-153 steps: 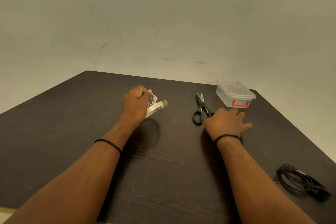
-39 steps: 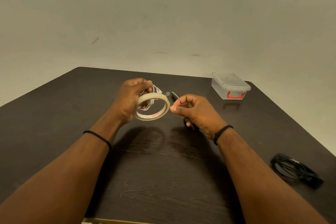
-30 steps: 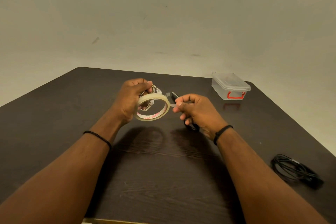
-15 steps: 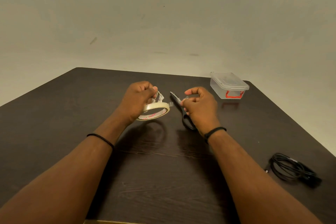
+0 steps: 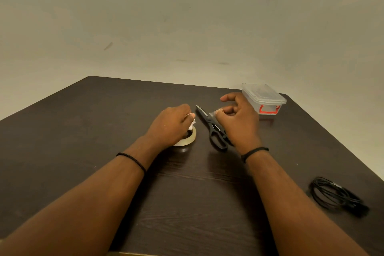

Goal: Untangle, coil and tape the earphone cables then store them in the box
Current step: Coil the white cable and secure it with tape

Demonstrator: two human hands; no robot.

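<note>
Spanning toward a bare beige wall (image 5: 187, 16), the dark wood table (image 5: 83, 131) underlies left hand (image 5: 170, 127) clutching white earphones (image 5: 192, 123), right hand (image 5: 239, 122) pinching tape (image 5: 213, 113).

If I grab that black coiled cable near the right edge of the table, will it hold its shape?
Probably not fully. The black coiled cable is thin loose loops, so it likely flops and sags when lifted. I see no tape on it, so loops may spring apart. It looks light, and pushed, it should slide across the table, not roll.

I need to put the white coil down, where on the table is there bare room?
Bare: the table's whole left side beyond the left hand. Crowded: between tape roll, scissors and box.
</note>
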